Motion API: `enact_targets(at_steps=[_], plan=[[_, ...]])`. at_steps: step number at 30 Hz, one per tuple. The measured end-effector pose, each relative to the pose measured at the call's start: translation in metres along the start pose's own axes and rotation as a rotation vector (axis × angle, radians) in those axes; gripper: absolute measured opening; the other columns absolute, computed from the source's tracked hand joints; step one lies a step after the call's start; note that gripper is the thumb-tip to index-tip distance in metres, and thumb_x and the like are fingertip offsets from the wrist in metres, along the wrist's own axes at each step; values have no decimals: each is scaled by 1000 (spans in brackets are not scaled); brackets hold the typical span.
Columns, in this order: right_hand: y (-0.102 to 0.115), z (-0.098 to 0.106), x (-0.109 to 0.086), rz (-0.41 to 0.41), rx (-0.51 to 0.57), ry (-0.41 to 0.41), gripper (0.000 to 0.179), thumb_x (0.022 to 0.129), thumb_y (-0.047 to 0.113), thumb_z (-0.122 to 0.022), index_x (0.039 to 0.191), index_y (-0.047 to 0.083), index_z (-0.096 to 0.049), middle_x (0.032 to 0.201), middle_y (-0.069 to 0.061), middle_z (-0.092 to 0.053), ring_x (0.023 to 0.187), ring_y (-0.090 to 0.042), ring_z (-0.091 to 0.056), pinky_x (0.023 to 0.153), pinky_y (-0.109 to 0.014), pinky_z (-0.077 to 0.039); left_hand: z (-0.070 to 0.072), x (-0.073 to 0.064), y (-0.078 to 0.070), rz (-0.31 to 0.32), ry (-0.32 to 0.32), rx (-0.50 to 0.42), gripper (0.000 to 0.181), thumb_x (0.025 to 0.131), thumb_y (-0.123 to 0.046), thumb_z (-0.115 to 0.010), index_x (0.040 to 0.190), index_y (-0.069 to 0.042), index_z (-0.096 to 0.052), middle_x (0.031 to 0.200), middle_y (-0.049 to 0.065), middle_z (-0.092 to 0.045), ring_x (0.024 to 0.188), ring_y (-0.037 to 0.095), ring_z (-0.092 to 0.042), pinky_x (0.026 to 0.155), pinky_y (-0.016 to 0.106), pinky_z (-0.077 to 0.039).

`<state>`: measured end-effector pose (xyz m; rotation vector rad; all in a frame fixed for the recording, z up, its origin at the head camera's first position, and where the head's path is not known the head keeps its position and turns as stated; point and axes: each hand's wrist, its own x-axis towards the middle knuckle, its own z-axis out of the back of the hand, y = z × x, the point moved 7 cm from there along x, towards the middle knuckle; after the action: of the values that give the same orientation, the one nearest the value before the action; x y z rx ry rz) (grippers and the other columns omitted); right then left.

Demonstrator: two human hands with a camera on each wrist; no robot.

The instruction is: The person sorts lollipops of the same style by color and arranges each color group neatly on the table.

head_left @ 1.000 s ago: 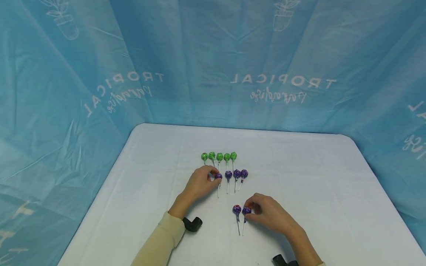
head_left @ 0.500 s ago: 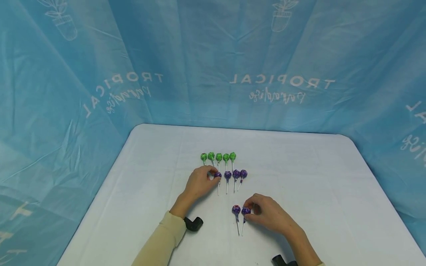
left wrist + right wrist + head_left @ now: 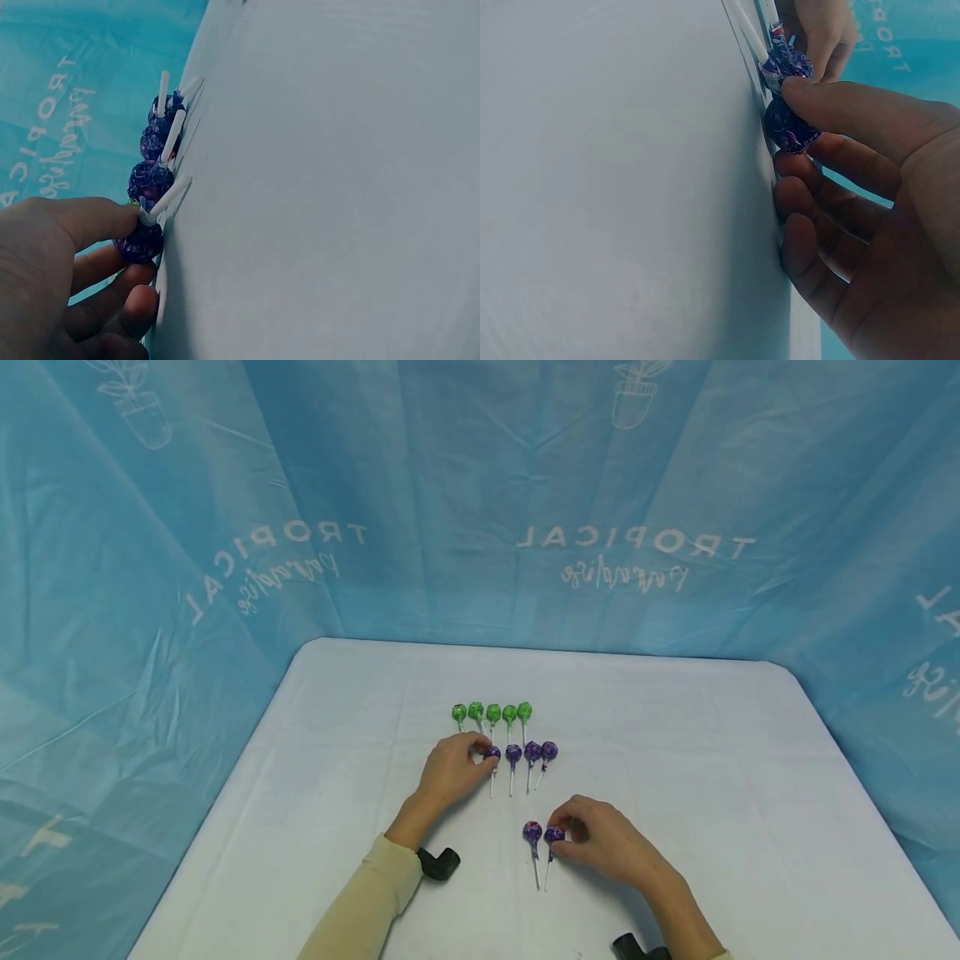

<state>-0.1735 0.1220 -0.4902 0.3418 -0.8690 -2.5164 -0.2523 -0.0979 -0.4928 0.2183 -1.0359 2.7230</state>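
In the head view my left hand pinches a purple-wrapped lollipop by its round head, at the left end of a row of purple lollipops. Its white stick points toward me. Nearer to me, my right hand holds another purple lollipop between thumb and fingers, its head low at the table. Just left of that one lies a purple lollipop that no hand touches. Behind the purple row several green lollipops lie side by side, some of their sticks partly hidden by my left hand.
A white cloth covers the table. Blue printed curtains hang behind it and at both sides. Black wrist-camera mounts sit under my wrists, close to the cloth.
The lollipop in my left hand has shifted slightly away from me, its stick end now nearly level with the others in the row. My right hand holds its place.
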Motion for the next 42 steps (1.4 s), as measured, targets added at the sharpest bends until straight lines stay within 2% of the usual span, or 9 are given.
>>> enact_targets(at_steps=[13, 21, 29, 37, 42], plan=[[0, -2, 1, 0, 5, 7, 22, 81, 30, -79, 99, 25, -67, 81, 15, -57, 71, -6, -52, 63, -25, -45, 3, -3, 1, 18, -10, -9, 23, 86, -32, -72, 102, -15, -70, 86, -3, -65, 63, 7, -49, 56, 26, -41], [-3, -2, 2, -69, 5, 1, 27, 79, 31, -80, 99, 21, -66, 78, 14, -55, 70, -7, -51, 62, -26, -44, 5, -4, 2, 23, 1, -40, 25, 87, -29, -71, 105, -12, -69, 83, 0, -63, 62, 8, -50, 58, 28, -42], [0, -1, 1, -67, 11, 4, 25, 79, 30, -80, 98, 20, -66, 77, 14, -55, 70, -7, -51, 62, -26, -44, 5, -6, 5, 26, 8, -53, 25, 88, -27, -71, 108, -13, -68, 79, -3, -60, 62, 8, -50, 60, 29, -42], [0, -1, 0, -35, 6, -12, 24, 79, 30, -80, 97, 21, -66, 77, 14, -55, 68, -6, -51, 60, -25, -44, 8, -11, 0, 23, 3, -36, 27, 88, -28, -71, 110, -13, -67, 88, -1, -62, 63, 7, -49, 60, 29, -42], [0, -1, 1, -15, 6, -16, 24, 78, 28, -81, 95, 21, -66, 75, 14, -54, 67, -6, -51, 59, -25, -44, 13, -17, -8, -6, -2, -9, 26, 89, -28, -68, 112, -14, -66, 97, -2, -62, 64, 7, -48, 58, 28, -41]])
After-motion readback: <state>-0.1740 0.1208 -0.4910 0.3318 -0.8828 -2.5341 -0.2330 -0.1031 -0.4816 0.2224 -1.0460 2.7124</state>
